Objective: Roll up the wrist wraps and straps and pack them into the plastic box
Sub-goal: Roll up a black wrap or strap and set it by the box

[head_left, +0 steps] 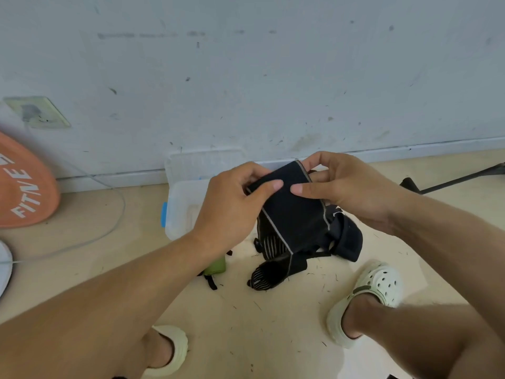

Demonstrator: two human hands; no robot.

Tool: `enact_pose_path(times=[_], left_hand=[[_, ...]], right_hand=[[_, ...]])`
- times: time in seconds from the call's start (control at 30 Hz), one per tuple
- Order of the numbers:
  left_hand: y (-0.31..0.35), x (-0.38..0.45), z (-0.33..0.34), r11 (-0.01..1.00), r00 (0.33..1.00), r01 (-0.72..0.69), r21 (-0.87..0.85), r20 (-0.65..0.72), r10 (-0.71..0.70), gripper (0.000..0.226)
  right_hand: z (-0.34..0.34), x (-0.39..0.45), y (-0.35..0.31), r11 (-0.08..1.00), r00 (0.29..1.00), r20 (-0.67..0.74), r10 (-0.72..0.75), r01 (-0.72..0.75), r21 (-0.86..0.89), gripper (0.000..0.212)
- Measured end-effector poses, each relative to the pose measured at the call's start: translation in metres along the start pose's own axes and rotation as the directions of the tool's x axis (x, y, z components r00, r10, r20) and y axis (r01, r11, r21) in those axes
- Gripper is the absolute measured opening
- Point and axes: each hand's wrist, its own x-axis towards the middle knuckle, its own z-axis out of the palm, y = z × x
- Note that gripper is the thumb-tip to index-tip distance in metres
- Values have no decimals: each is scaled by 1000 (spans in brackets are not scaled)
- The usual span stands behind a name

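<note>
Both hands, left hand (232,206) and right hand (347,187), hold a black wrap (292,209) above the floor (273,324), fingers (273,185) pinching its top edge. Behind them the plastic box (183,212) sits half hidden, its contents unclear. More straps (269,272) and a green roll (216,266) lie below.

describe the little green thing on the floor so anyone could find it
Start at the clear plastic box with a blue latch standing open against the wall. On the floor nearer the person, partly hidden under the left forearm, lies a small green fabric piece with a black strap. Everything piled beside it is black.
</note>
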Motion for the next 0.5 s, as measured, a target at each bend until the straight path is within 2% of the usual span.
enact_pose_path(times=[0.1, 0.2, 0.33, 0.37, 0.43, 0.5], left_hand=[[6, 2, -5, 1000, 989, 1, -14, -147, -3, 4], [8, 8, -12, 1000, 975, 29, -9, -222, -30, 4], [0, 12, -17, 996, 969, 61, 70, -245, -42, 25], [-1, 12, -17, 994, 973, 48, 95, -228, -25, 25], [1, 7, -15, 995, 989, 12, 103, -149, 4, 17], [6, -1, -10, 992, 998, -57, 112, -32, 61, 24]], right_hand=[[-2, -1, 2, 985, 990, 94, 102, -87, -152, 27], [-3, -4, 5, 947, 962, 198, 187, -123, -297, 19], [-1, -3, 3, 981, 989, 84, 125, -110, -162, 16], [-1, -2, 2, 987, 992, 51, 113, -107, -122, 19], [1, -2, 2, 991, 994, 10, 112, -111, -76, 23], [4, -2, 2, 993, 992, 33, 122, -121, -8, 26]])
